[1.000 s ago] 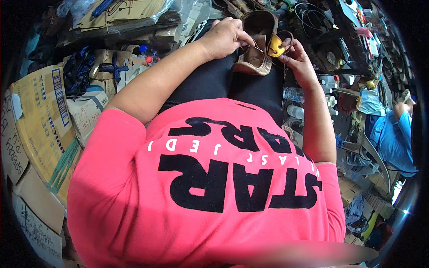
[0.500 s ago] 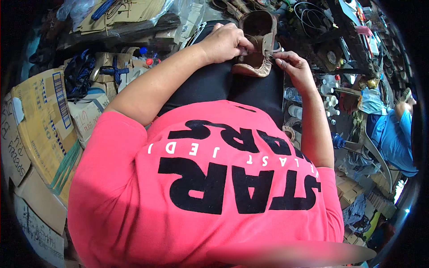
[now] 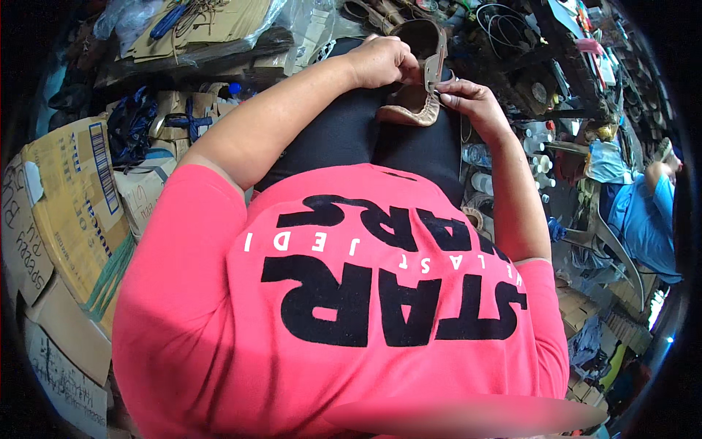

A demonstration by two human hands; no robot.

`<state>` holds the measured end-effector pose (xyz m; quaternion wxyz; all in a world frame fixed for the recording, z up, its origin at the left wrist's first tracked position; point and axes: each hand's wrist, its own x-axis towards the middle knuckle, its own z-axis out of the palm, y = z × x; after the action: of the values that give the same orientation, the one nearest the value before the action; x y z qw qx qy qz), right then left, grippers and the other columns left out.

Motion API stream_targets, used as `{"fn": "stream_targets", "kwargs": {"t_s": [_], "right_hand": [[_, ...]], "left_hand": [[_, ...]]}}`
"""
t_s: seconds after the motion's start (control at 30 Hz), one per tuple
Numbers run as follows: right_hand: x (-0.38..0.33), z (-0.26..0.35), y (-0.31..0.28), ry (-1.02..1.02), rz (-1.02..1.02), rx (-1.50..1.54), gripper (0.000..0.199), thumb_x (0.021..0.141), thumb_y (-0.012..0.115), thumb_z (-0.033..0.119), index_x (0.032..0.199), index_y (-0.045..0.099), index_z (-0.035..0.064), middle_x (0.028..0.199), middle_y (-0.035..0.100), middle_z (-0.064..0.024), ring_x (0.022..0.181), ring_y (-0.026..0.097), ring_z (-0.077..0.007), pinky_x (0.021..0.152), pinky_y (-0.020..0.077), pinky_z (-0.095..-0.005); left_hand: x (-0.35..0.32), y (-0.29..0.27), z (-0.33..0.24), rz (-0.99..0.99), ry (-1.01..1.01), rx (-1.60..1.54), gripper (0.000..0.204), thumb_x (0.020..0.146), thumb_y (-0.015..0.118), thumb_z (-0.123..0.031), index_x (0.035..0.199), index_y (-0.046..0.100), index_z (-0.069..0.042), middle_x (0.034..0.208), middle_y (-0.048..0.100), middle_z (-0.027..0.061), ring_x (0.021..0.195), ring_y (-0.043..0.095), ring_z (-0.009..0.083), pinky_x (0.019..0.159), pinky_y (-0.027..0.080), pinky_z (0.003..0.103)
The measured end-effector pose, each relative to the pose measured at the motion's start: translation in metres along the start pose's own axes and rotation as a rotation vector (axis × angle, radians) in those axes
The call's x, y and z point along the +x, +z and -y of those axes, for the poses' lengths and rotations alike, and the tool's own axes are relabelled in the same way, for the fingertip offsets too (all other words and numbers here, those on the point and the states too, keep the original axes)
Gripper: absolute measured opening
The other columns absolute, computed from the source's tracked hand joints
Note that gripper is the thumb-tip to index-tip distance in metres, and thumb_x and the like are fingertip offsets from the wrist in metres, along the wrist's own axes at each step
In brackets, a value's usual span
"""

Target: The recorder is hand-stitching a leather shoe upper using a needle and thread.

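Note:
A tan flat shoe (image 3: 414,111) rests on my lap, over black trousers, at the top middle of the head view. A brown strap or upper piece (image 3: 434,57) rises from it. My left hand (image 3: 382,60) grips the shoe's upper edge from the left. Fingertips of my right hand (image 3: 470,97) pinch the strap's lower end at the shoe's right side. Both forearms reach up from a pink printed shirt that fills the lower half of the view.
Cardboard boxes (image 3: 62,197) stack at the left, with blue tools (image 3: 139,124) beside them. Cluttered shelves with wires and small bottles (image 3: 541,157) stand at the right. Another person in a blue shirt (image 3: 647,219) sits on a chair at the far right.
A yellow object held by my right hand beside the shoe one second ago is gone from view. My right hand has closed in on the strap; the shoe has stayed on my lap.

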<state>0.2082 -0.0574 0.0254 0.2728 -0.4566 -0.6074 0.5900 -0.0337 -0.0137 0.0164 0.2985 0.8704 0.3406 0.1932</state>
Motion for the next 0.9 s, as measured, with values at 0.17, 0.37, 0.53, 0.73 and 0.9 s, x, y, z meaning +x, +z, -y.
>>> {"fn": "stream_targets", "kwargs": {"t_s": [0.17,0.37,0.53,0.73,0.9], "right_hand": [[-0.008,0.007,0.002,-0.033,-0.024,-0.207,0.020,0.082,0.064,0.004,0.102,0.066,0.0015,0.099,0.063,-0.0021,0.095,0.056,-0.0100,0.085,0.0439,-0.0237],[-0.015,0.010,0.018,0.014,-0.125,-0.069,0.021,0.081,0.065,0.005,0.102,0.066,0.0005,0.100,0.065,-0.0038,0.093,0.057,-0.0108,0.086,0.0438,-0.0246],[-0.008,0.006,0.010,0.042,-0.088,0.053,0.023,0.081,0.066,0.005,0.102,0.065,-0.0004,0.102,0.064,-0.0044,0.096,0.057,-0.0117,0.088,0.0432,-0.0247],[-0.006,0.008,0.016,0.002,-0.095,0.069,0.019,0.080,0.067,0.006,0.098,0.065,-0.0003,0.100,0.063,-0.0043,0.095,0.056,-0.0108,0.089,0.0418,-0.0249],[0.004,0.023,0.013,0.091,-0.062,-0.110,0.017,0.081,0.067,0.008,0.096,0.064,0.0008,0.090,0.063,-0.0004,0.083,0.056,-0.0072,0.078,0.0444,-0.0223]], "left_hand": [[-0.006,-0.015,-0.027,-0.124,0.198,0.366,0.009,0.071,0.067,-0.016,0.080,0.068,-0.018,0.077,0.059,-0.0011,0.088,0.053,0.0193,0.080,0.037,0.037],[-0.031,0.005,-0.028,-0.194,-0.131,0.087,0.018,0.069,0.070,-0.018,0.087,0.070,-0.015,0.081,0.066,0.0039,0.084,0.060,0.0228,0.079,0.044,0.036],[-0.015,0.006,-0.030,-0.108,-0.268,-0.052,0.021,0.071,0.070,-0.022,0.090,0.069,-0.014,0.085,0.068,0.0058,0.084,0.065,0.0180,0.078,0.045,0.035],[-0.008,0.018,-0.037,-0.157,-0.348,-0.036,0.027,0.071,0.071,-0.028,0.094,0.066,-0.015,0.091,0.068,0.0050,0.089,0.063,0.0212,0.086,0.039,0.036],[-0.002,0.017,-0.035,-0.088,-0.357,-0.083,0.024,0.071,0.068,-0.028,0.094,0.067,-0.021,0.093,0.068,0.0047,0.095,0.061,0.0248,0.087,0.033,0.044]]}}
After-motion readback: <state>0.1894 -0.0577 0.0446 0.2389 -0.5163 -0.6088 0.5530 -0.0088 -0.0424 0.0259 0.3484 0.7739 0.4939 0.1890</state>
